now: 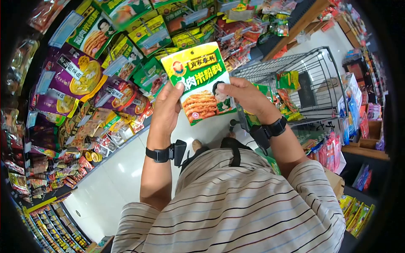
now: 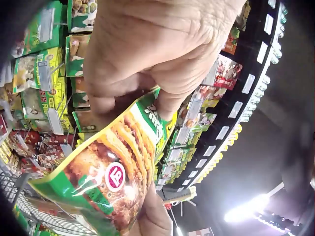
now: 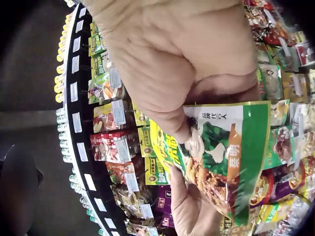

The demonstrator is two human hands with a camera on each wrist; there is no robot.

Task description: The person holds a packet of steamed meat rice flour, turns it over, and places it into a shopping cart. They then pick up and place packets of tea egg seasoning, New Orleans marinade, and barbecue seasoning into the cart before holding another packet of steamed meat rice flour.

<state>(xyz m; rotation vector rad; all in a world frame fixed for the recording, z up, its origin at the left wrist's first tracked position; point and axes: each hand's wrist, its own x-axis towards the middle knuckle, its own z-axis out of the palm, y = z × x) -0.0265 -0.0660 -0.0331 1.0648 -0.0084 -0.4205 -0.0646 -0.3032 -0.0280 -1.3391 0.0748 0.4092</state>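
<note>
A yellow and green seasoning packet [image 1: 200, 84] with fried food pictured on its front is held upright between both hands. The left hand [image 1: 167, 109] pinches its left edge, thumb on the front; the right hand [image 1: 249, 98] pinches the right edge the same way. In the left wrist view the packet [image 2: 113, 172] slants below the left hand [image 2: 157, 49], fingers behind it. The right wrist view has the packet [image 3: 226, 157] under the right hand [image 3: 182, 59], whose thumb presses the front. The fingers behind the packet are mostly hidden.
Shelves of hanging packets, including purple ones [image 1: 74, 80], fill the left and top. A wire shopping cart [image 1: 320, 84] with green and yellow packets [image 1: 289, 80] inside stands at the right. Pale floor [image 1: 109, 185] lies below, and more shelves with goods [image 1: 371, 130] line the far right.
</note>
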